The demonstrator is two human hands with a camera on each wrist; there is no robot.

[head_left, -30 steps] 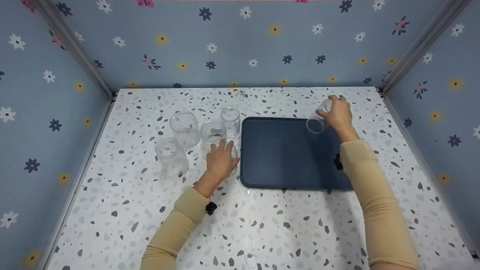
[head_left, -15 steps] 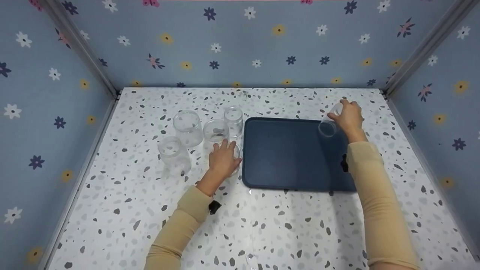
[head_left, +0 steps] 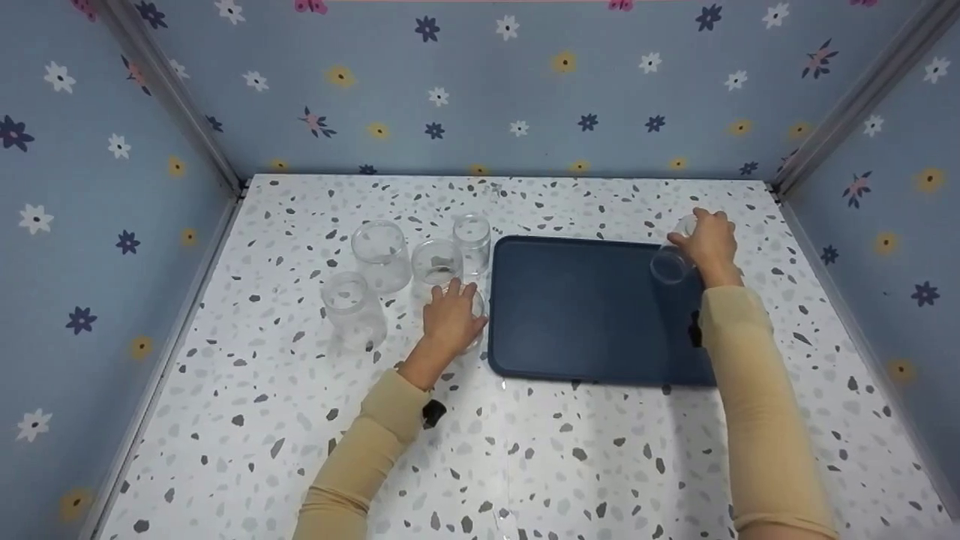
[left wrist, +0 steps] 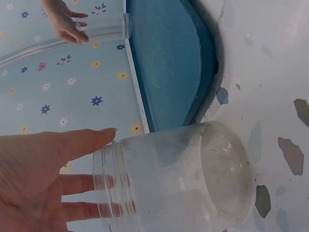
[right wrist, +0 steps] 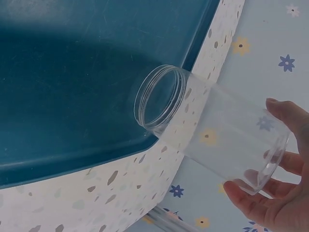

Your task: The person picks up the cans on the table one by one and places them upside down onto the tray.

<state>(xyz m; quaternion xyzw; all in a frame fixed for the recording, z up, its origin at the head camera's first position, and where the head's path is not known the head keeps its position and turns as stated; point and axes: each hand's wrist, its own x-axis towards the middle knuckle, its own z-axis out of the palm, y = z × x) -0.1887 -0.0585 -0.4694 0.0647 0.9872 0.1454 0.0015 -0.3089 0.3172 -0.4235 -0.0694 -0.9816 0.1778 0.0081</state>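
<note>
My right hand (head_left: 709,240) holds a clear plastic jar (right wrist: 212,123) by its base end, fingers and thumb spread round it. The jar is tipped upside down, its threaded mouth low over the far right corner of the dark blue tray (head_left: 585,315). At the tray's left edge, my left hand (head_left: 450,322) grips another clear jar (left wrist: 164,174) round its threaded rim. That jar stands upright on the speckled table, partly covered by the hand in the head view. In the left wrist view the thumb lies on its rim, with fingers showing through the plastic.
Several more clear jars stand left of the tray: a tall one (head_left: 352,315), a wide one (head_left: 382,259), one just behind my left hand (head_left: 437,262) and a narrow one (head_left: 472,244) by the tray's corner. Flowered walls (head_left: 510,97) enclose the table.
My right hand has moved right and a little nearer with its jar, lowering it at the tray's far right corner. The left hand keeps its grip on the other jar.
</note>
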